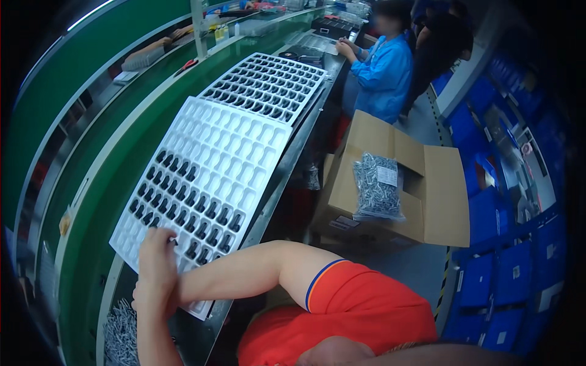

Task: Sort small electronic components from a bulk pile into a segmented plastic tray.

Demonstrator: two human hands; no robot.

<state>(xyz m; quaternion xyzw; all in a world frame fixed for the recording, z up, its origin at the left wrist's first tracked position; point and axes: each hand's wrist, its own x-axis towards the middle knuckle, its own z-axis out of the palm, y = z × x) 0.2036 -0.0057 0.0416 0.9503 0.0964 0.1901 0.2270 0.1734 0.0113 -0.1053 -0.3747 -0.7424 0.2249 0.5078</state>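
Fingertips of my left hand (157,249), as I read the crossed arms, are drawn close together over the near part of the white plastic tray (239,143), with something small and dark right at them; I cannot tell whether I am pinching it or it sits in its pocket. My right forearm comes across from the right and meets the left wrist, where a few fingers of what I take to be my right hand (137,297) show at the outer side; whether they hold anything is hidden. The tray's long axis runs away from me and to the right. Its dark small parts (237,221) fill a slanting band across the middle, ahead and to the right of my left fingertips, while bare pockets lie to their left along the near edge and again over the far end. Toward me and to the left, beyond the left forearm, is a heap of small silvery parts (119,332). Judging by the layout, my left hand is the nearer to the bare near-edge pockets, and my right fingers the nearer to the heap.
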